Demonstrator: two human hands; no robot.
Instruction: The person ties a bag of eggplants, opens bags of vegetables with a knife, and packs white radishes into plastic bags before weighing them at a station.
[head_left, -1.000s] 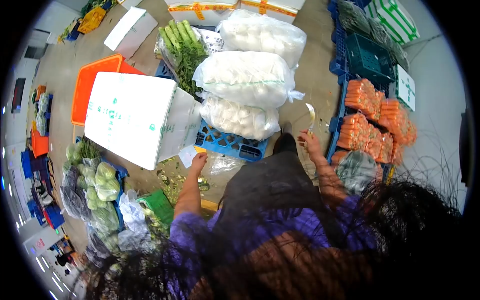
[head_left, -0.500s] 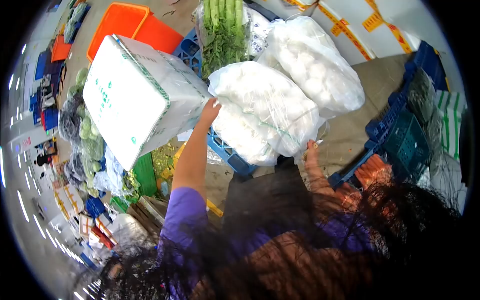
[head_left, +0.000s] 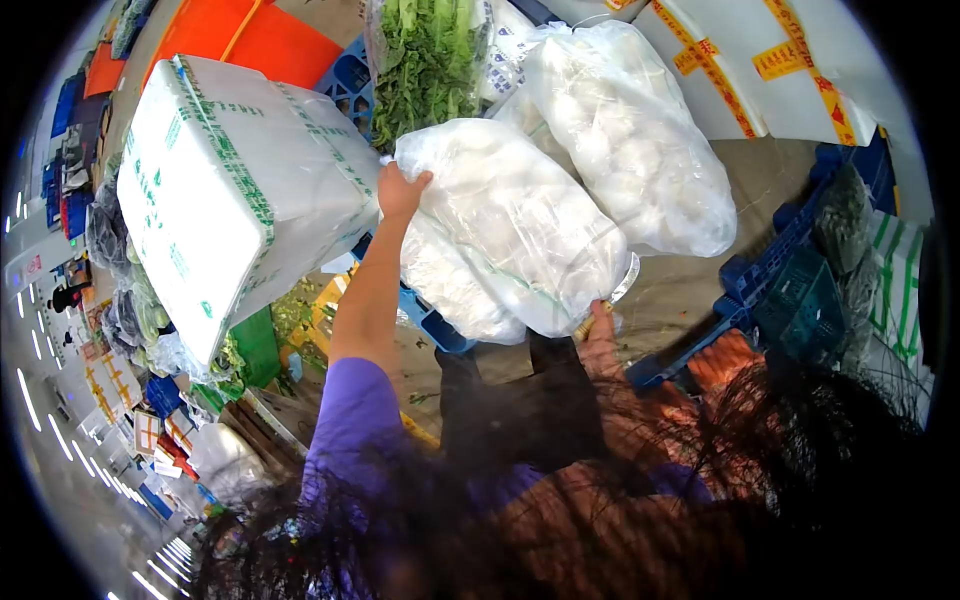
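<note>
A clear plastic bag of pale produce [head_left: 515, 205] lies in front of me, overlapping another white-filled bag [head_left: 455, 285] beneath it. At its upper left corner, my left hand [head_left: 402, 190] is closed on the bag's edge. My right hand [head_left: 600, 335] is at the lower right end of the same bag, its fingers closed by the plastic; a small yellowish thing shows at the fingertips, too small to name. A further bag of round white produce [head_left: 635, 145] rests behind. The white foam box [head_left: 195, 215] stands just left of my left hand.
Leafy green stalks [head_left: 425, 75] lie behind the bags, beside a blue crate [head_left: 350, 85]. An orange bin [head_left: 280, 45] is at the back left. White taped boxes [head_left: 740, 70] stand at the back right. Blue and green crates [head_left: 800, 300] line the right side.
My left hand has moved up and left, to the bag's upper corner. My right hand has shifted slightly left and down with the bag's lower end. The whole view has shifted somewhat.
</note>
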